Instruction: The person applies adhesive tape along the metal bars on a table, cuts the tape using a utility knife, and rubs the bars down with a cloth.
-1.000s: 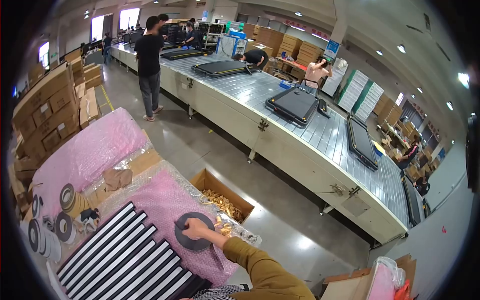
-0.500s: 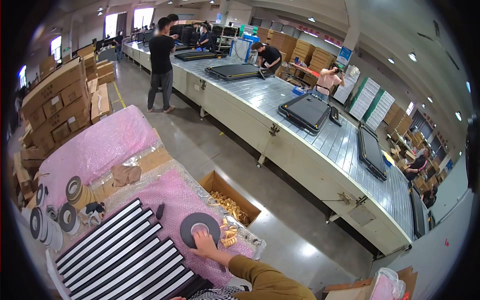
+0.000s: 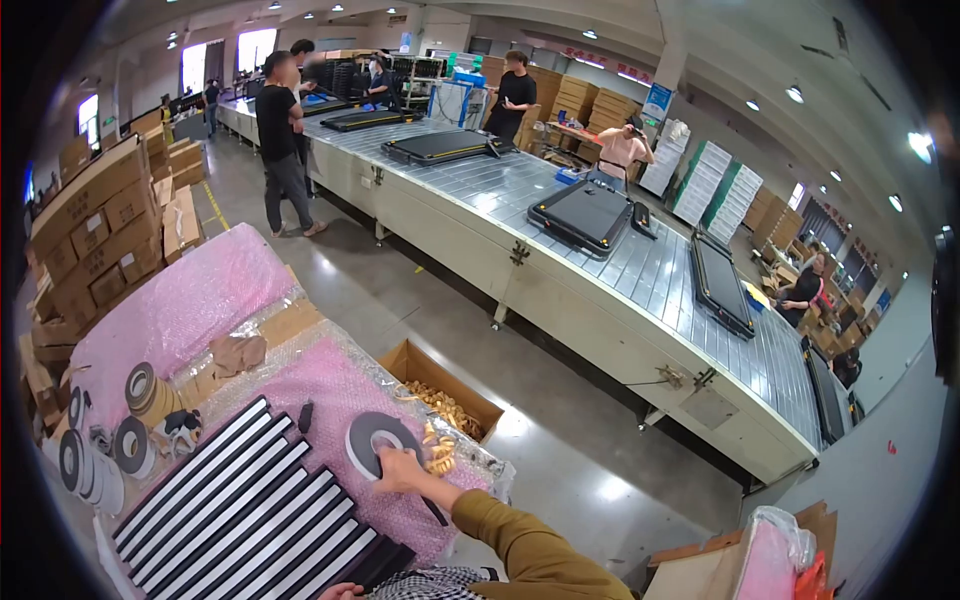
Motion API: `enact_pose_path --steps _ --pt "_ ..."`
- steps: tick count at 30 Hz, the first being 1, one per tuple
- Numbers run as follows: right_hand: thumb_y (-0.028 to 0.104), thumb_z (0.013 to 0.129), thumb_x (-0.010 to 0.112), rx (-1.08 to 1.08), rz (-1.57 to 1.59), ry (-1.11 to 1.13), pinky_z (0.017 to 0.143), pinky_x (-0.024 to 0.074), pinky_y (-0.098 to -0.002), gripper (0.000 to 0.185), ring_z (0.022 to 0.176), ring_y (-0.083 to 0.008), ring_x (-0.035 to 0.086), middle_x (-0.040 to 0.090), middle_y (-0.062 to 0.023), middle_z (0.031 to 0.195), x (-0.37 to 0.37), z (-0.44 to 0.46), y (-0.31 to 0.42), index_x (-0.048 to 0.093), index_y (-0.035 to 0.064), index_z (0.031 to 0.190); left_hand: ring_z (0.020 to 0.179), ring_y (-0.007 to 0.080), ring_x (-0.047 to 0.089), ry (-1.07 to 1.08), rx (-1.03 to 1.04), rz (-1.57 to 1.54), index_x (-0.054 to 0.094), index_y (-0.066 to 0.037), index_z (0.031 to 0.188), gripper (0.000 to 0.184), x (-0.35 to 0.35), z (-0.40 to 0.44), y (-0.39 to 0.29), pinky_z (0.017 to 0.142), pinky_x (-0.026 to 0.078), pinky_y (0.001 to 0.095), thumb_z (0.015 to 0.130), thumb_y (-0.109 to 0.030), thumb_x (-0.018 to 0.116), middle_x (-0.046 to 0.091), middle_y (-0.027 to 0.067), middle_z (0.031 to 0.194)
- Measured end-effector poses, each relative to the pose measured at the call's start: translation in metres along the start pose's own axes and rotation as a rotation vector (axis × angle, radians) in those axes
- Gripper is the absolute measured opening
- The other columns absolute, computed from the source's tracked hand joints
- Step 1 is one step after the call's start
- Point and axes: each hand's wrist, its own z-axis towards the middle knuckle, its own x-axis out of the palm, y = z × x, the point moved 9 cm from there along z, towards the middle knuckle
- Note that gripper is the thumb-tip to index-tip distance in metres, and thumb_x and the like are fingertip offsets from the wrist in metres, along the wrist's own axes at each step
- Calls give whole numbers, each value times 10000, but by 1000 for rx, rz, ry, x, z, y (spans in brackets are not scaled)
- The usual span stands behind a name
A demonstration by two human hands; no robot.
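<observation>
Legible wording: none.
Red banner point(image 3: 585, 59), far side of room: pale characters, too small to read.
Second red banner point(image 3: 859, 246), far right: lettering unreadable.
Blue sign point(image 3: 657, 100), on pillar point(image 3: 668, 60): print blurred.
Stacked cartons point(image 3: 78, 285), left: dark printing and white labels point(image 3: 127, 260), unreadable.
Red mark point(image 3: 892, 449), on grey panel point(image 3: 850, 510), lower right: form unclear.
</observation>
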Motion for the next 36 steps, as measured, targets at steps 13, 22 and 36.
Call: enact_pose_path --steps 13,22,36 --pt "349 831 656 -506 684 0 937 416 -382 599 1078 -311 549 553 -208 1183 -81 -145 83 477 -19 1268 829 105 600 -156 447 -2 619 19 1069 202 -44 7 -72 729 487 233 905 -84 560 657 52 956" --pt "349 943 526 4 1387 103 833 461 -284 426 937 -193 613 638 -122 1062 -56 -137 88 567 -21 1152 862 129 593 -163 596 167 602 -14 1098 274 -20 2 -107 759 498 261 837 -84 652 628 68 1012" --pt "320 967 499 -102 1543 214 969 435 -327 554 1127 -224 562 561 -154 1239 -27 -136 127 380 -45 1366 922 203 633 62 500 49 525 16 1198 569 41 23 -78 819 513 314 737 -199 781 624 139 1065"
